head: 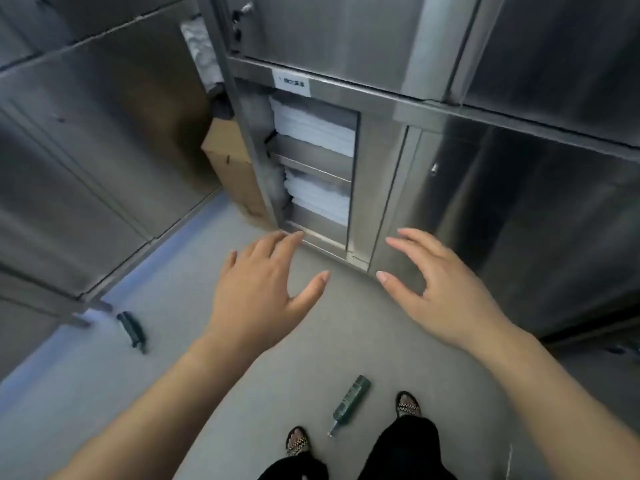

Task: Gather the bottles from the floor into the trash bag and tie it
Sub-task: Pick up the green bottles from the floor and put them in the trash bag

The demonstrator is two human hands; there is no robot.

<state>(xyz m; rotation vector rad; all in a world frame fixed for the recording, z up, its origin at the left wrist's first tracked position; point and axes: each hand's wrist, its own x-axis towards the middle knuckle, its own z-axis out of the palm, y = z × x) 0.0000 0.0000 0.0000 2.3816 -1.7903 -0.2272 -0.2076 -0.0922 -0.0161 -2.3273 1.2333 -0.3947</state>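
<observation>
- Fingers [277,242] on both hands are spreading wide and holding nothing; I'm hovering the left hand [256,292] and right hand [446,289] well above the floor [346,334].
- Steel cabinets [519,98] are boxing me in, so I'm judging it best to crouch straight down.
- No trash bag is showing.
- One bottle [349,400] is lying between my feet; I'm advising a right-hand grasp at its middle.
- Another bottle [133,329] is lying near the left cabinet.

Left hand [258,292], right hand [446,289] outstretched, fingers spread, empty
</observation>
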